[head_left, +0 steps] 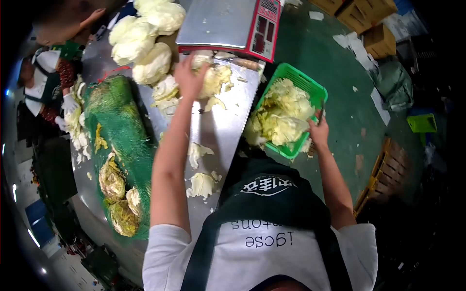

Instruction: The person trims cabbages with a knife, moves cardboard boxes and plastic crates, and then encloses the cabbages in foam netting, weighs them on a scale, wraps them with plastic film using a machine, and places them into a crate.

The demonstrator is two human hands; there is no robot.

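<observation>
My left hand (189, 80) reaches over the metal table, its thumb and fingers apart, at a pile of torn cabbage leaves (216, 80) just below the scale. Nothing shows gripped in it. My right hand (319, 130) is closed around a knife (321, 109), whose narrow dark blade points away from me. That hand is beside the right rim of a green plastic basket (302, 83), which holds pale yellow cabbage leaves (284, 114). Several trimmed cabbages (153, 63) are heaped at the far left of the table.
A red-framed scale (218, 22) stands at the table's far end. A green mesh sack (116, 121) with cabbages (124, 218) lies along the left. Loose leaf scraps (201, 185) dot the metal. A gloved co-worker (46, 82) is across the table. Cardboard boxes (378, 41) and a wooden pallet (381, 169) are at right.
</observation>
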